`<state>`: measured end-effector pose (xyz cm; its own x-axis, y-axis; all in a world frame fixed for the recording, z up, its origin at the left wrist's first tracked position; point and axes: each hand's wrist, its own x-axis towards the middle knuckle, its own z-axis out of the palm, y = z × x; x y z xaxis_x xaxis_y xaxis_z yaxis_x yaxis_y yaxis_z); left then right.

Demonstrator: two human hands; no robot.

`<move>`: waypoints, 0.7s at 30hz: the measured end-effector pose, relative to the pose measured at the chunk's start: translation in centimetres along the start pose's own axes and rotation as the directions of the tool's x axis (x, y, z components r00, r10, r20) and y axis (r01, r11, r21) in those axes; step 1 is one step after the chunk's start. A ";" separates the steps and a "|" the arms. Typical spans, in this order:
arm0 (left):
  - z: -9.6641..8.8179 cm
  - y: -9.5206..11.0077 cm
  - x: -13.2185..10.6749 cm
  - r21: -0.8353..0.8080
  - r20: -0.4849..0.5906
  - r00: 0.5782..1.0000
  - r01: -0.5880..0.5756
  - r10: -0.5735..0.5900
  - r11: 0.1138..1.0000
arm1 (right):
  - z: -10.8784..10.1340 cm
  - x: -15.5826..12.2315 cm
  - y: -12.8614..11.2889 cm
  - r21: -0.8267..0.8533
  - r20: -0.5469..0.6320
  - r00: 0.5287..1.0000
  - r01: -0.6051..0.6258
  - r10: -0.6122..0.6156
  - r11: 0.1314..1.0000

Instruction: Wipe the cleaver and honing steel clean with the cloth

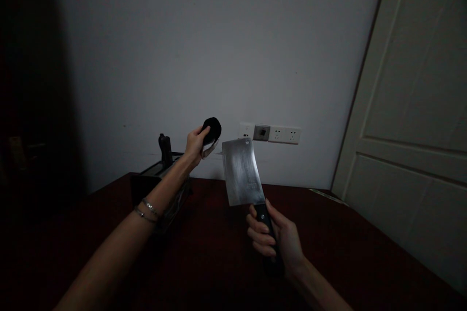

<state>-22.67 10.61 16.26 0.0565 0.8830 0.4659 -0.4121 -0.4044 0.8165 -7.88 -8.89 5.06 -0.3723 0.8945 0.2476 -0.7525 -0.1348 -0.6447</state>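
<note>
My right hand (274, 237) is closed around the black handle of a cleaver (242, 171). Its broad steel blade points up and away, over a dark red table (346, 248). My left hand (195, 145) is raised beyond and to the left of the blade. Its fingers grip a small black rounded object (212, 129) with a pale strip hanging under it. What that object is I cannot make out. Two thin bracelets sit on my left forearm. The black object is close to the blade's top edge but apart from it.
A dark knife block or rack (151, 180) with a black handle (166, 148) sticking up stands at the table's far left, under my left arm. A row of wall sockets (270, 133) sits on the grey wall. A pale door (412, 121) fills the right side.
</note>
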 end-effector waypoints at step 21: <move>-3.8 -15.9 -14.7 0.814 0.373 0.863 -0.128 -0.341 0.566 | -1.6 1.5 0.8 -0.054 -0.167 0.981 0.088 -0.096 0.995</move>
<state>-20.43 5.01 -4.84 0.5283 0.8111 0.2510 0.4996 -0.5360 0.6805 -8.19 -6.96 3.82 -0.2025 0.9618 0.1844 -0.7518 -0.0320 -0.6586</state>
